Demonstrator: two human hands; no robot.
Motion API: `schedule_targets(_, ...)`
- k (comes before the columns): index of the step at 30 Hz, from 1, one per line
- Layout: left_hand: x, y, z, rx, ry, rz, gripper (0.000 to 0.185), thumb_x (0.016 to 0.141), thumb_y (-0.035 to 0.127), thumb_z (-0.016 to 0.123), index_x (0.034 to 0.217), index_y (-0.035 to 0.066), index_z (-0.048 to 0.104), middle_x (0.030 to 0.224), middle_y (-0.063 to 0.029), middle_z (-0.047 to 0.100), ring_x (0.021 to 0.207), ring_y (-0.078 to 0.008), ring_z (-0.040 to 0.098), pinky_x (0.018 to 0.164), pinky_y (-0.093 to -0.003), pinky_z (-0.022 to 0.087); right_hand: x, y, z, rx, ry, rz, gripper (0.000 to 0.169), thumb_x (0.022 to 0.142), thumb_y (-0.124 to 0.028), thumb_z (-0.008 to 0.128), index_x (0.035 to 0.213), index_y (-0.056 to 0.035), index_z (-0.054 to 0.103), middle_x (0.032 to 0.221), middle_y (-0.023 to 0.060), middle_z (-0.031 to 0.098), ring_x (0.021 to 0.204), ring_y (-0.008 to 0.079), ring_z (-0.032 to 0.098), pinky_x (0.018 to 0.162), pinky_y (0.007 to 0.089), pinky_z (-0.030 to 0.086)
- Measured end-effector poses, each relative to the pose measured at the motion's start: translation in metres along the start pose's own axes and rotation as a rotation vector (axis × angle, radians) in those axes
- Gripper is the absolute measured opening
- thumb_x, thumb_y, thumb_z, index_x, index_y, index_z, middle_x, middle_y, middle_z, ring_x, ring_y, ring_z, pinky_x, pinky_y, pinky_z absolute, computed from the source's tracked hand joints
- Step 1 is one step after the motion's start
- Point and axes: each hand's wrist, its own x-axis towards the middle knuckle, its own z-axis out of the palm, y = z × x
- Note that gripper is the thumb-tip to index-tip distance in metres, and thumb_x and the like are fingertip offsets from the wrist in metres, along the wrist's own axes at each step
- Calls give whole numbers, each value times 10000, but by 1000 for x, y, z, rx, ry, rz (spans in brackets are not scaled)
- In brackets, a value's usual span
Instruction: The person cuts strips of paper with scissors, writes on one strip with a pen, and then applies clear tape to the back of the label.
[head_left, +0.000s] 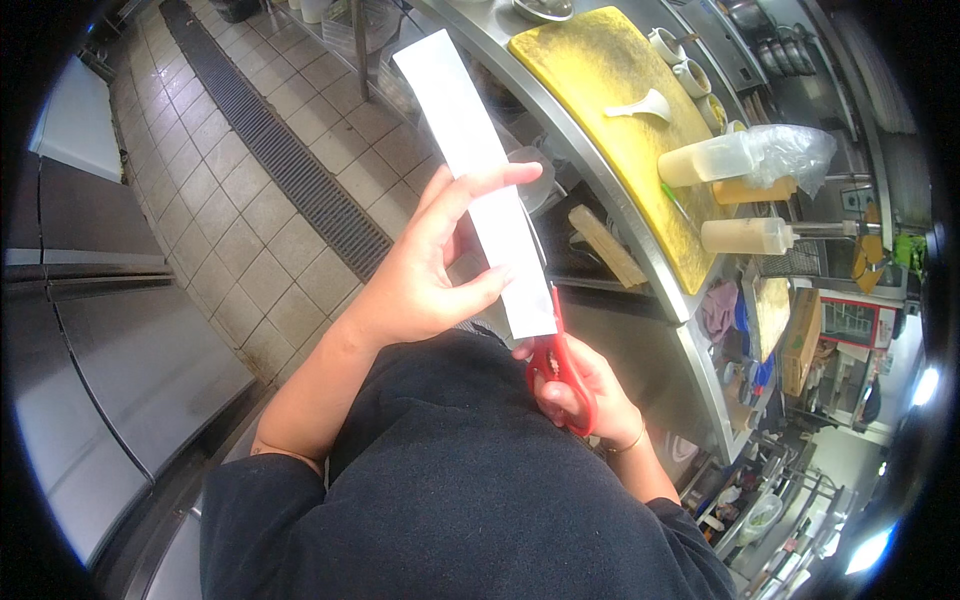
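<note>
A long white strip, perhaps paper or card (480, 142), is pinched between the thumb and fingers of my left hand (435, 262), in front of my body. My right hand (585, 397) holds red-handled scissors (564, 375) at the strip's lower end. The blades run up along the strip's right edge and are partly hidden behind it, so how far apart they are I cannot tell. A thin dark gap shows between that edge and a narrow curved piece beside it.
To the right, a steel counter (679, 300) carries a yellow cutting board (600, 150) with a white funnel (645, 107) and plastic squeeze bottles (742, 235). A floor drain grate (285, 142) crosses the tiles. Steel cabinets (127, 315) stand at the left.
</note>
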Motion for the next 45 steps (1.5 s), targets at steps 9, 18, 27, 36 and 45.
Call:
schedule_targets(9,5,-3,-6,-67,68,-2,515,789,-94,531,1285,0,436,1259,-94,479,1144,-151,460,993,-318,368,1,7,-6,1,-76,-21,517,853,-244,688,1273,-43,465,794,-23,489,614,39,466,558,179,400)
schedule_targets(18,7,11,-33,-164,-239,-186,547,768,-69,548,1300,-5,442,1246,-84,489,1124,-139,477,963,-295,390,-7,-23,-39,-186,-271,123,568,848,-391,683,1245,-33,493,823,-15,498,664,55,473,582,209,394)
schedule_targets(27,9,25,-37,-185,-500,-336,605,751,-7,627,1323,-25,428,1302,-135,461,1271,-217,396,1072,-356,311,-5,-44,-47,-497,-312,37,495,853,-351,685,1212,-48,527,890,6,574,722,103,526,640,263,424)
schedule_targets(36,17,29,-42,1,-677,-384,578,755,16,642,1306,-14,469,1263,-128,492,1222,-227,435,1035,-337,343,-8,-53,-51,-562,-336,91,455,834,-278,724,1174,-49,526,816,7,561,697,84,495,616,254,407)
schedule_targets(45,19,27,-37,58,-685,-300,568,751,34,650,1294,-6,489,1275,-131,503,1221,-231,444,1044,-351,331,-19,-48,-45,-573,-271,67,459,832,-243,729,1192,-45,523,708,-9,537,644,79,464,594,258,386)
